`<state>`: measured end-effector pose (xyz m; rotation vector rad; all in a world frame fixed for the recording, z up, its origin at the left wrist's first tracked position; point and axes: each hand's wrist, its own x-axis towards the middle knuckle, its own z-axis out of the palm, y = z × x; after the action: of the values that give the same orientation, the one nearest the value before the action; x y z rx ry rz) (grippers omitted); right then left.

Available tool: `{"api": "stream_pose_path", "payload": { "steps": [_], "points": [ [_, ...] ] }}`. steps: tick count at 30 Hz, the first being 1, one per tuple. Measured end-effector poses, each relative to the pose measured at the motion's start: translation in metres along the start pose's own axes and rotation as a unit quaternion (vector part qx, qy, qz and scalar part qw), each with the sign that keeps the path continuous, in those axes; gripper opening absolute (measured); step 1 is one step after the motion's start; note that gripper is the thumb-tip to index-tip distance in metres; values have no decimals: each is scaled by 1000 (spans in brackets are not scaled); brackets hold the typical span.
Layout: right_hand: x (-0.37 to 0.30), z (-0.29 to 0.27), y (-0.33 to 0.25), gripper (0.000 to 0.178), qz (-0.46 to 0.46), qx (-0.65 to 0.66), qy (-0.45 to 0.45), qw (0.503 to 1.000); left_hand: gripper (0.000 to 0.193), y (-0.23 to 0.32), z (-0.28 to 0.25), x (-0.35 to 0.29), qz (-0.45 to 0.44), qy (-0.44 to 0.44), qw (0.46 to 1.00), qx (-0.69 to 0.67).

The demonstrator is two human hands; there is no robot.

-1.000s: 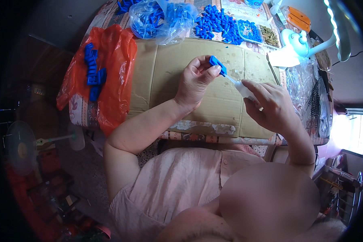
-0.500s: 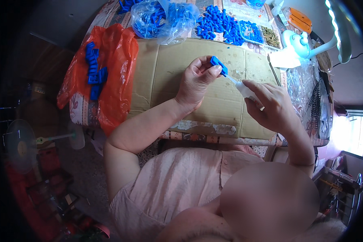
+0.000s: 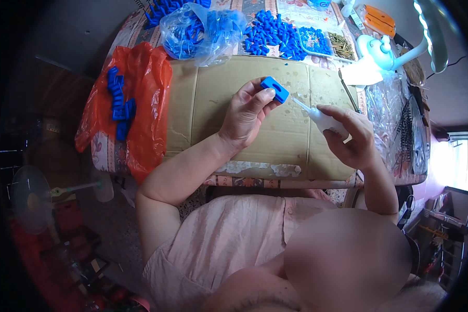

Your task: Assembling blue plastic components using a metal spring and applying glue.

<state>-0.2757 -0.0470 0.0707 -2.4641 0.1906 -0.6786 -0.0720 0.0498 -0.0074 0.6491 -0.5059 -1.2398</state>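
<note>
Between the thumb and fingers of my left hand (image 3: 246, 114) is a blue plastic block (image 3: 274, 89) with a dark oval opening in its face, raised over the cardboard sheet (image 3: 213, 93). My right hand (image 3: 352, 136) grips a small white squeeze bottle (image 3: 327, 122) with a long thin nozzle. The nozzle tip points at the block's right end, with a small gap between them. Fingers cover part of both the block and the bottle.
Several blue blocks (image 3: 120, 109) lie on a red plastic bag (image 3: 150, 104) at left. Along the back are a clear bag of blue parts (image 3: 203, 34), loose blue pieces (image 3: 275, 35) and a tray of brass-coloured pieces (image 3: 341, 46). A lit lamp (image 3: 375, 52) and a thin tool (image 3: 348, 89) are at right.
The nozzle has drawn away from the blue block. The block has turned in my left hand, so its face with the opening now shows. The whole view has shifted slightly.
</note>
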Motion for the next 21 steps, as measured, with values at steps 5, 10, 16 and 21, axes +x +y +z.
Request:
{"api": "stream_pose_path", "payload": {
  "steps": [5, 10, 16, 21],
  "points": [
    [-6, -2, 4, 41, 35, 47, 42, 997, 25, -1, -1, 0, -2, -3, 1000, 5],
    [-8, 0, 7, 40, 16, 9, 16, 1000, 27, -3, 0, 0, -7, 4, 1000, 13],
    [-3, 6, 4, 41, -31, -67, -11, 997, 30, -2, 3, -1, -4, 17, 999, 34],
    [2, 6, -2, 42, -22, -103, -29, 994, 30, -2, 4, -3, -2, 32, 998, 50]
  ]
}}
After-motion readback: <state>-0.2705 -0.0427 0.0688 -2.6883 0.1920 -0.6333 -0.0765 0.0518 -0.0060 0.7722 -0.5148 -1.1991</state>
